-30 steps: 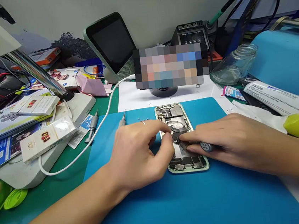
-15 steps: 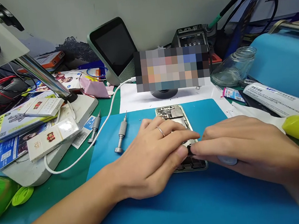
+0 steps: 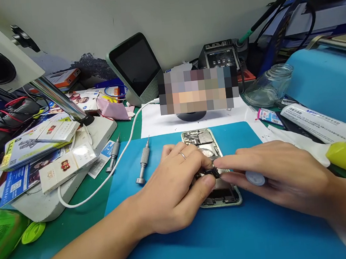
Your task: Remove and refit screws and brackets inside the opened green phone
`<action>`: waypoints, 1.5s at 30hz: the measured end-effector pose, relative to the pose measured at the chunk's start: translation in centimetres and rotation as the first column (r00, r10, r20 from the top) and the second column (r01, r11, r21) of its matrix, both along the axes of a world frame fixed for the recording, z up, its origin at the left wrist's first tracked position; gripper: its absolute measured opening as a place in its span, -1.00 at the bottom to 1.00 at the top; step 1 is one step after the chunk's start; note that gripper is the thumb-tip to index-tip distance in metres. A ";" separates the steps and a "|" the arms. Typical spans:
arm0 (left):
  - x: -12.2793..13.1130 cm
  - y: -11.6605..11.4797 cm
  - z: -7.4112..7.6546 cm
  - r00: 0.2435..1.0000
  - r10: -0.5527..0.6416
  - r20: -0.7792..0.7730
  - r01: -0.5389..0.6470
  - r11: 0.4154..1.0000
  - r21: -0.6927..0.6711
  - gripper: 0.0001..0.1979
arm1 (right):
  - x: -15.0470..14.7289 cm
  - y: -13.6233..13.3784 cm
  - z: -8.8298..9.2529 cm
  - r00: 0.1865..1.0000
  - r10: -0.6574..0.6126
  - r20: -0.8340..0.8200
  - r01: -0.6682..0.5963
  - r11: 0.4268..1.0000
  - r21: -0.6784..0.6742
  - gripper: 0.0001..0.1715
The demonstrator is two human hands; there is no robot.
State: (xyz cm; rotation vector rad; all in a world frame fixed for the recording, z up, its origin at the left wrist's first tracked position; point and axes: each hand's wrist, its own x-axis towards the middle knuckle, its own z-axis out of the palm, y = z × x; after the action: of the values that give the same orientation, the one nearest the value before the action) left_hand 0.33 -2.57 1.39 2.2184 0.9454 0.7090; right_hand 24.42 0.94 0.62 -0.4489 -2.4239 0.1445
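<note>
An opened phone (image 3: 206, 140) with its insides showing lies on a blue mat (image 3: 221, 239). My left hand (image 3: 173, 191) rests over the phone's left side, thumb and fingers pinched on a small black part (image 3: 207, 172) at the phone's middle. My right hand (image 3: 276, 172) comes in from the right, its forefinger stretched to that same part, and it holds a screwdriver whose round white cap (image 3: 254, 177) shows between the fingers. The lower middle of the phone is hidden by my fingers.
Two silver screwdrivers (image 3: 142, 161) (image 3: 113, 152) lie left of the phone. A white cable (image 3: 121, 143) runs to a small screen device (image 3: 137, 67). Boxes (image 3: 65, 165), a microscope stand (image 3: 55, 96), a glass jar (image 3: 269, 84), a soldering station (image 3: 222, 54) and a yellow-capped tube (image 3: 330, 129) crowd the edges.
The view has shifted down slightly. My left hand drew back from lying flat across the phone and now pinches the black part; my right forefinger stays at it.
</note>
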 end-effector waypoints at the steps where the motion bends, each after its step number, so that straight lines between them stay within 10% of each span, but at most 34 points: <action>1: 0.0 0.0 0.0 1.000 0.005 0.007 -0.005 1.000 -0.001 -0.93 | -0.1 -0.1 0.0 1.000 -0.010 -0.003 0.010 1.000 0.003 -0.67; 27: 0.1 0.3 -0.8 0.998 0.054 -0.008 -0.053 0.988 0.142 -0.91 | -0.6 -0.3 0.6 1.000 -0.002 -0.022 -0.001 0.990 -0.144 -0.98; 37: -0.4 0.4 -0.4 0.985 -0.146 0.095 0.134 0.984 0.120 -0.83 | -0.5 -0.6 0.9 0.989 0.042 -0.144 -0.075 0.971 -0.228 -0.89; 45: -0.1 0.5 -0.9 0.985 -0.009 0.174 -0.019 0.987 0.160 -0.82 | -0.2 -0.5 0.8 0.991 -0.032 -0.133 0.006 0.981 -0.192 -0.86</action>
State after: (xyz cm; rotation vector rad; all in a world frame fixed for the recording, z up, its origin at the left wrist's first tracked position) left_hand 0.22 -2.07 0.44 2.2482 0.8317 0.9957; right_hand 24.25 0.45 1.38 -0.5311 -2.2806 0.3904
